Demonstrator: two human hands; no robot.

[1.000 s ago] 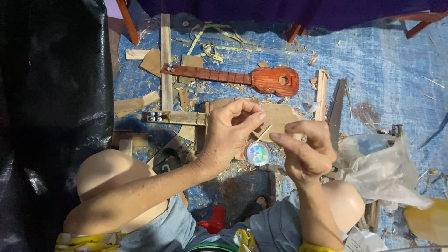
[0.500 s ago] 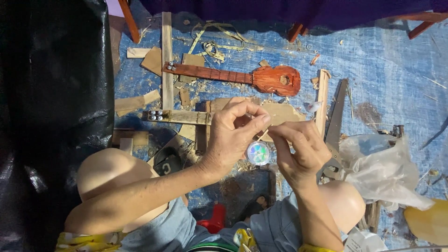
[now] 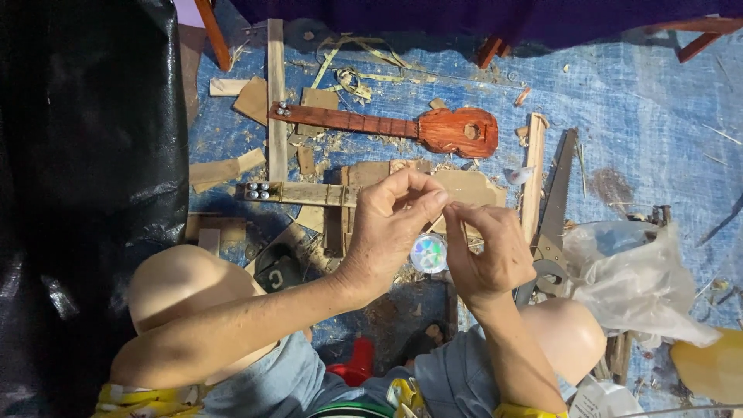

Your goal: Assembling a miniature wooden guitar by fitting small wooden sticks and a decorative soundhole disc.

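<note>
My left hand (image 3: 391,226) and my right hand (image 3: 489,249) meet fingertip to fingertip above an unfinished pale wooden instrument body (image 3: 464,186) with its neck (image 3: 298,192) lying flat. Both hands pinch something small and thin between thumb and fingers; it is too small to make out. A shiny iridescent round disc (image 3: 428,253) shows just below, between the two palms; whether a hand holds it I cannot tell. A finished reddish-brown small guitar-like instrument (image 3: 433,128) lies farther away on the blue tarp (image 3: 642,116).
A hand saw (image 3: 556,209) and a wooden slat (image 3: 532,174) lie right of my hands. A crumpled clear plastic bag (image 3: 635,279) sits at right, black plastic sheeting (image 3: 85,155) at left. Wood offcuts and shavings (image 3: 356,73) litter the tarp. My knees (image 3: 182,286) flank the spot.
My right hand has moved left and closed in on my left hand, so the fingertips now touch. The small pale piece seen between them earlier is now covered by fingers.
</note>
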